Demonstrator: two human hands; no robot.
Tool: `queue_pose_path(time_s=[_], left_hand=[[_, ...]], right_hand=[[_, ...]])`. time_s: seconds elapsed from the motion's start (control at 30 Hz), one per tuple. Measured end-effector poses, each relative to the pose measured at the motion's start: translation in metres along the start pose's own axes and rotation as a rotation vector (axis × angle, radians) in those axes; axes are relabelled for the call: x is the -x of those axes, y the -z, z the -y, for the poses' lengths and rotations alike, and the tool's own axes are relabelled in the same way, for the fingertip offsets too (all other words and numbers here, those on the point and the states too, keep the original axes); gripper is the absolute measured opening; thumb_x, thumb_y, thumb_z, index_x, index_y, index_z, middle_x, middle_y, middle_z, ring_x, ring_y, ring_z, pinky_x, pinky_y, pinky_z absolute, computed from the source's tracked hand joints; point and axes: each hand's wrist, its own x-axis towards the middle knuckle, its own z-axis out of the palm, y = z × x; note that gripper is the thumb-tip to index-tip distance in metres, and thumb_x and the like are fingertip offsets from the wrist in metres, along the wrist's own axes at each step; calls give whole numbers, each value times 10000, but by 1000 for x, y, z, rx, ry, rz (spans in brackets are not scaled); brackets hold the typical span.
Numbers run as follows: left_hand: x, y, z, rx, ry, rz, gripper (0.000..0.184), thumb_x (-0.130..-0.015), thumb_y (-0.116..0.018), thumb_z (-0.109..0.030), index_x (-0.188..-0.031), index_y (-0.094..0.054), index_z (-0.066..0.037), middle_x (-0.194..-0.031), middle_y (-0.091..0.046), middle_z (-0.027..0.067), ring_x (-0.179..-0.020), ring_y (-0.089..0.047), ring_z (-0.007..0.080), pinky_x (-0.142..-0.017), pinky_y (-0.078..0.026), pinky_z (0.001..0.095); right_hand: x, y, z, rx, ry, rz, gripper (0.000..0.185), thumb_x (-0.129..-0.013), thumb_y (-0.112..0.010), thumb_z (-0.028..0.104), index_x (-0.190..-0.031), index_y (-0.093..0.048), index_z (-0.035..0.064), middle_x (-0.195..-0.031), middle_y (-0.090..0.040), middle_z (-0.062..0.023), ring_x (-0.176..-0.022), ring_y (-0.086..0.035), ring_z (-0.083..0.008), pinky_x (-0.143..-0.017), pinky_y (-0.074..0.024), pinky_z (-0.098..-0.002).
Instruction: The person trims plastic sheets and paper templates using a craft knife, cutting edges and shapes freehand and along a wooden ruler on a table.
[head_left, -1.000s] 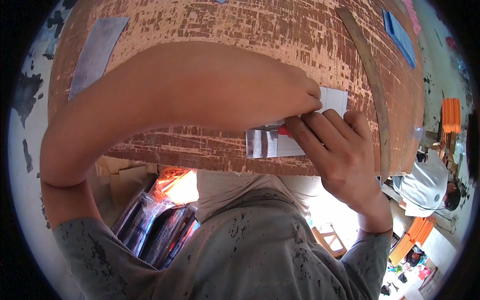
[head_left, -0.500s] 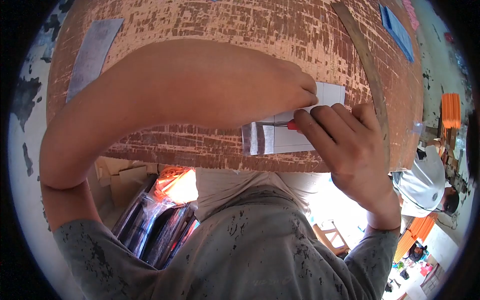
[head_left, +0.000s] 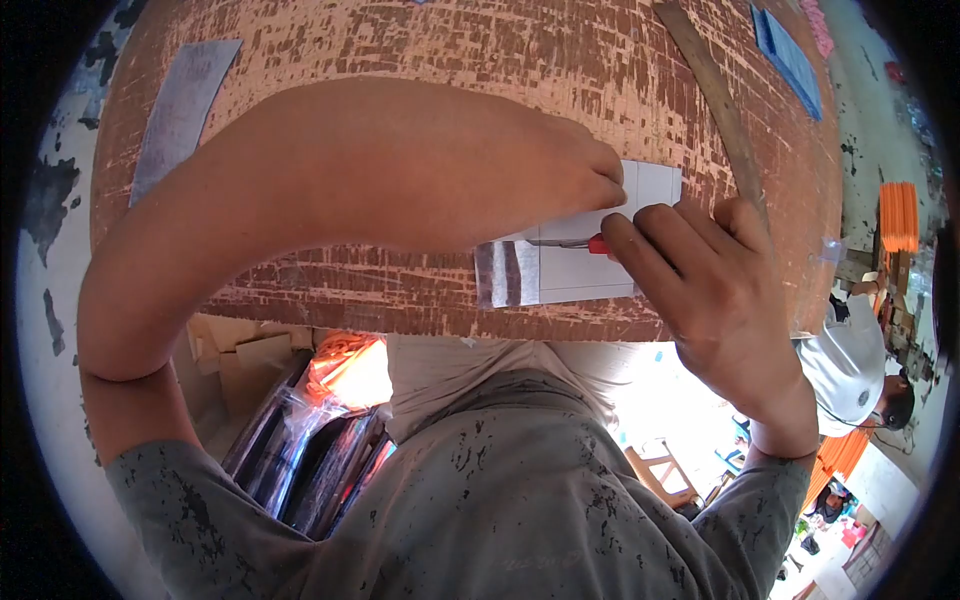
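My right hand is closed around a red-handled tool with a slim metal tip. The tip lies leftward over a white sheet marked with thin lines. A grey strip with shiny bands is at the sheet's left end. Across the sheet's far side, my left hand presses down with curled fingers. Its fingertips are mostly hidden, and my left forearm reaches across the table from the left.
The worn brown table carries a grey strip at left, a long brown strip at right and folded blue material. Wrapped dark bundles stand below the near edge. A person in white is at far right.
My right hand and the red-handled tool have slid a little to the right along the sheet. My left hand stays in place on it. The whole view has shifted slightly.
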Motion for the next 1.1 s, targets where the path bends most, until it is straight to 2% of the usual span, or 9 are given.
queue_pose_path(time_s=[0.37, 0.4, 0.47, 0.57, 0.63, 0.87, 0.93, 1.07, 1.1], left_hand=[[4, -1, 3, 14, 31, 36, 574, -949, -655, 31, -1516, -620, -49, -1560, -626, 119, -1411, -628, 331, -1190, -528, 422], [4, -8, 7, -10, -73, -108, 395, -969, -643, -6, -1364, -647, -15, -1382, -670, 159, -1273, -683, 367, -1073, -570, 447], [4, -18, 15, -35, -176, -256, 234, -990, -630, -43, -1211, -673, 19, -1204, -714, 199, -1135, -738, 404, -955, -613, 473], [1, -12, 8, -25, -190, -238, 246, -986, -638, -38, -1225, -674, 14, -1217, -717, 194, -1134, -743, 405, -951, -618, 475], [0, 6, -7, 17, 75, 80, 615, -925, -679, 38, -1529, -610, -52, -1582, -606, 128, -1423, -620, 331, -1178, -538, 434], [3, 4, -7, 55, 92, 74, 654, -901, -670, 77, -1537, -606, -59, -1628, -565, 117, -1439, -606, 333, -1192, -532, 439], [7, -10, 2, 8, 31, -125, 662, -898, -670, 77, -1541, -609, -67, -1644, -551, 117, -1480, -567, 336, -1216, -513, 443], [16, -19, 8, 11, 70, -133, 638, -920, -701, 29, -1542, -616, -80, -1654, -543, 116, -1524, -521, 333, -1252, -478, 456], [22, -24, 11, -90, 55, -210, 609, -937, -718, -17, -1535, -624, -81, -1649, -546, 126, -1523, -517, 345, -1256, -465, 468]], right_hand=[[0, 7, 1, 41, -7, 63, 369, -864, -705, 31, -1233, -705, 25, -999, -625, -68, -915, -657, -226, -851, -413, -388], [0, 8, 1, 51, -7, 74, 365, -865, -704, 31, -1230, -704, 26, -996, -623, -68, -916, -658, -225, -851, -414, -388], [2, 11, -1, 67, -8, 96, 352, -872, -700, 37, -1224, -702, 27, -989, -617, -67, -919, -658, -220, -851, -416, -385], [2, 13, 1, 83, -9, 105, 346, -882, -694, 47, -1227, -703, 31, -984, -614, -65, -923, -655, -210, -852, -419, -380], [4, 14, 3, 98, -15, 100, 348, -885, -691, 51, -1232, -705, 33, -984, -615, -64, -925, -653, -205, -852, -421, -378], [8, 17, 0, 90, 35, -19, 332, -890, -731, 90, -1221, -735, 53, -990, -654, -46, -900, -677, -201, -837, -436, -380], [18, 21, -3, 36, 39, -86, 316, -896, -753, 103, -1209, -744, 57, -982, -673, -44, -884, -689, -203, -827, -444, -385], [54, 21, 0, -61, -118, -162, 288, -915, -812, 121, -1192, -757, 60, -949, -724, -55, -826, -700, -234, -798, -465, -401], [64, 17, 0, -108, -159, -185, 274, -927, -820, 118, -1186, -759, 56, -944, -737, -63, -806, -697, -250, -790, -468, -404]])
